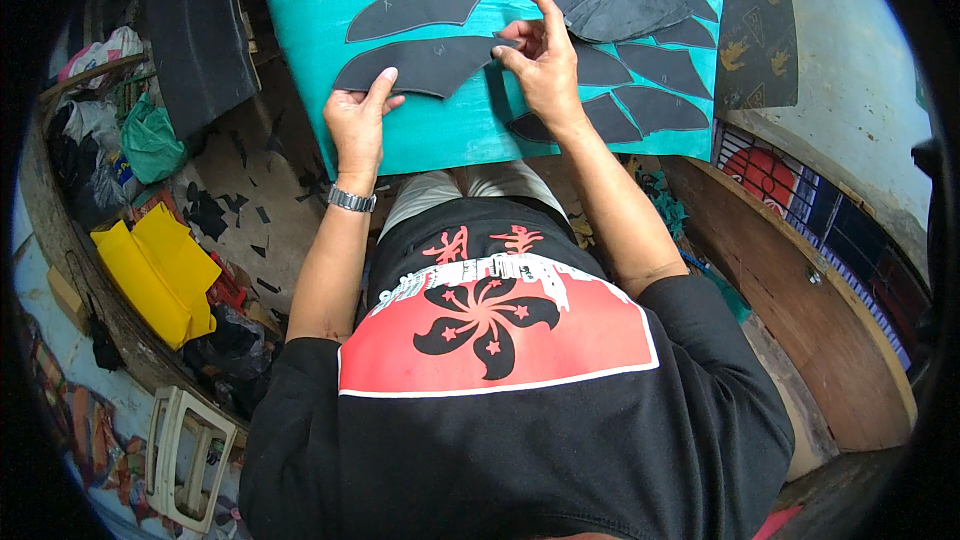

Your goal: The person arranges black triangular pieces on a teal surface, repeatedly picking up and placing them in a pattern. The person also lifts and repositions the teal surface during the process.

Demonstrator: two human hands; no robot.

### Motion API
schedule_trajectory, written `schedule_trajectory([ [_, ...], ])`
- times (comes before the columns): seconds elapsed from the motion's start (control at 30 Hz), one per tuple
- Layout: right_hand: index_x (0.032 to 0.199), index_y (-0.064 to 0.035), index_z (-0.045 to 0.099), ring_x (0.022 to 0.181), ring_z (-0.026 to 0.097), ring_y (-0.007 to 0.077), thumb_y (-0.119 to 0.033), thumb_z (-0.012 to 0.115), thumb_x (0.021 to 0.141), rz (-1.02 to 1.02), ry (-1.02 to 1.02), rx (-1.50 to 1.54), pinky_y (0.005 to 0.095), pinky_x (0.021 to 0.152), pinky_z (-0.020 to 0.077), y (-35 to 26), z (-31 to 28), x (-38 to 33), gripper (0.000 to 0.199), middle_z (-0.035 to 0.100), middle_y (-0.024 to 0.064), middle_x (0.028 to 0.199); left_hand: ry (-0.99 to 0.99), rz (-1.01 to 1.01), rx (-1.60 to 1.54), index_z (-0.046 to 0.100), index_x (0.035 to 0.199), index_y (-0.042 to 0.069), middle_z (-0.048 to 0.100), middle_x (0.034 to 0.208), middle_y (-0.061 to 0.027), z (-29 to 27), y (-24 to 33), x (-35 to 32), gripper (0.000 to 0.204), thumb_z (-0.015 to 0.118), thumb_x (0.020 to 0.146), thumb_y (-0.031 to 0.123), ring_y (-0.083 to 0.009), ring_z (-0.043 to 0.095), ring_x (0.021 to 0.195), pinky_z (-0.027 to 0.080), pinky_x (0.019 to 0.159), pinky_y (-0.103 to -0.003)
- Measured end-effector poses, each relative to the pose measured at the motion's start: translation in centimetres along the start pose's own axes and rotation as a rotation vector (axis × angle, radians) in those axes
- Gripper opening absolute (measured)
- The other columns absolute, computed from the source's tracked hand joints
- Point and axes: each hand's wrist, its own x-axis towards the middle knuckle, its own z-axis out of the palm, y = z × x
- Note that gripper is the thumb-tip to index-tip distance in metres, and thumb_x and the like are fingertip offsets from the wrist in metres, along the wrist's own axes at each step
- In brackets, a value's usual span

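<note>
A dark grey, fin-shaped cut piece of thin sheet material [425, 65] lies flat on the teal-painted board [300, 0], its long axis running left to right between the hands. The left hand [358, 120] presses its thumb on the piece's lower left corner, fingers curled under the board edge. The right hand [540, 60] pinches the piece's pointed right tip between thumb and fingers, index finger raised. Both hands touch it, one at each end; similar dark pieces [650, 70] lie in rows beyond
</note>
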Motion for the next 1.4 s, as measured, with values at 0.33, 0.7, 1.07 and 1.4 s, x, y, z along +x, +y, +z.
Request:
schedule_trajectory([
  [0.33,0.147,-0.0181,0.042,0.083,0.064,0.0126,0.006,0.074,0.078,-0.052,-0.105,-0.369,0.0289,0.080,0.0552,-0.3,0.2,3.5,0.080,0.065,0.0056,0.095,-0.013,-0.002,0.120,0.066,0.109,-0.001,0.072,0.096,-0.0095,0.1,0.5,0.8,0.025,0.075,0.088,0.011,-0.0181,0.072,0.077,0.059,0.060,-0.025],
  [0.7,0.147,-0.0192,0.042,0.086,0.065,0.0132,0.006,0.075,0.077,0.020,-0.131,-0.308,0.0290,0.081,0.0550,-0.6,-0.3,3.6,0.082,0.065,0.0051,0.096,-0.011,-0.008,0.142,0.065,0.107,-0.006,0.072,0.095,-0.0120,0.3,1.0,0.9,0.024,0.073,0.089,0.008,-0.0202,0.073,0.074,0.058,0.056,-0.025],
  [1.07,0.148,-0.0189,0.043,0.084,0.064,0.0107,0.009,0.072,0.079,-0.039,-0.100,-0.293,0.0269,0.078,0.0551,0.0,-0.8,2.9,0.080,0.064,0.0042,0.095,-0.026,0.018,0.132,0.065,0.109,-0.003,0.072,0.098,-0.0114,0.0,0.4,0.6,0.025,0.074,0.090,0.010,-0.0197,0.073,0.077,0.059,0.060,-0.026],
  [1.4,0.141,-0.0128,0.047,0.076,0.060,0.0110,0.009,0.065,0.077,0.002,-0.039,-0.037,0.0277,0.074,0.0525,1.3,-0.7,3.0,0.070,0.064,0.0035,0.086,-0.035,0.070,0.118,0.065,0.104,-0.006,0.072,0.095,-0.0104,0.0,0.2,0.2,0.020,0.072,0.090,0.007,-0.0163,0.071,0.075,0.059,0.058,-0.025],
])
